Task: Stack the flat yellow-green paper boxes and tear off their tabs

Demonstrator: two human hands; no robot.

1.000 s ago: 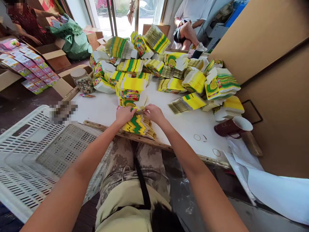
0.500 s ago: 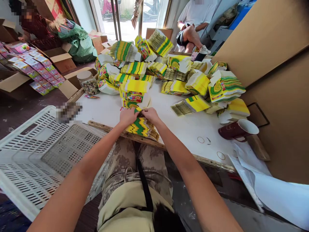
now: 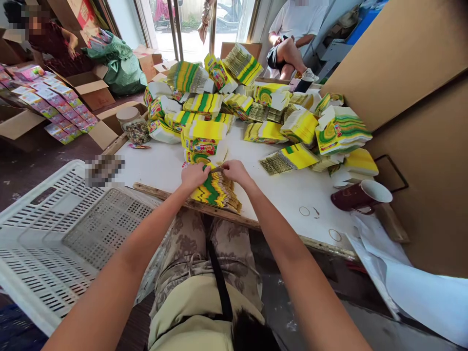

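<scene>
Near the table's front edge lies a fanned stack of flat yellow-and-green cartons (image 3: 219, 192). My left hand (image 3: 195, 176) is closed at the stack's far left side, thumb pressed on the top carton. My right hand (image 3: 236, 171) pinches the other end of that carton, at its brown edge. The fingertips of both hands are partly hidden. Just beyond them stands a bundle of the same printed cartons (image 3: 203, 130).
Many carton bundles (image 3: 298, 124) are heaped across the back of the white table (image 3: 270, 195). A maroon mug (image 3: 349, 199) stands at right, a jar (image 3: 133, 126) at left. A white plastic crate (image 3: 47, 234) sits beside my left arm. Two people are in the background.
My right hand has shifted slightly right and up, away from my left hand, with the carton's edge in its pinch. My left hand stays nearly in place.
</scene>
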